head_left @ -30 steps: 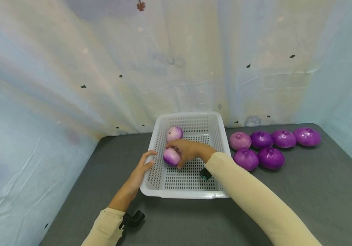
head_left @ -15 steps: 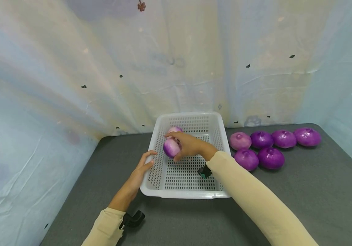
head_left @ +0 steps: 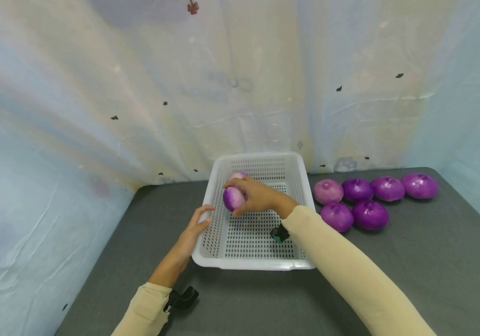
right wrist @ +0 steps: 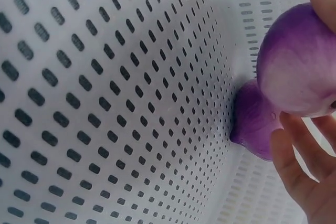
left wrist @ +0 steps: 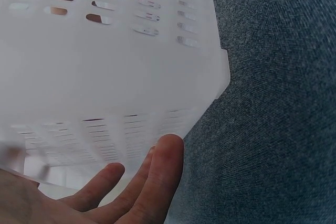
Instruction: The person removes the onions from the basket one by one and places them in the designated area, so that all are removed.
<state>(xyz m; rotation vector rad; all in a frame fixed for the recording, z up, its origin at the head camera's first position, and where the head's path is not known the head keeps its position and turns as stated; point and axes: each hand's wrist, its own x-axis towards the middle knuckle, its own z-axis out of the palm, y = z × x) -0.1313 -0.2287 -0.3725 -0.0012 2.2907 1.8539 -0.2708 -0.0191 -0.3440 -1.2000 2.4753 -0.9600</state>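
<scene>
My right hand point(head_left: 253, 196) grips a purple-and-white onion point(head_left: 233, 198) over the far left part of a white perforated basket point(head_left: 302, 186). In the right wrist view the held onion point(right wrist: 298, 66) sits between fingers and thumb, just above a second onion point(right wrist: 253, 120) lying against the basket's wall point(right wrist: 105, 103). That second onion point(head_left: 238, 176) peeks out behind the hand in the head view. My left hand point(head_left: 193, 230) rests with straight fingers against the basket's left wall point(left wrist: 105, 77), fingertips point(left wrist: 167, 153) touching it.
Several purple onions point(head_left: 354, 201) lie on the grey table point(head_left: 424, 261) right of the basket. A draped, pale curtain point(head_left: 139, 93) backs the table. Black wrist-camera mounts show near my left sleeve point(head_left: 183, 297) and under my right wrist point(head_left: 279, 233).
My right hand lifted the onion from the basket floor and carried it toward the far left corner, over the other onion. The left hand stayed on the basket's side.
</scene>
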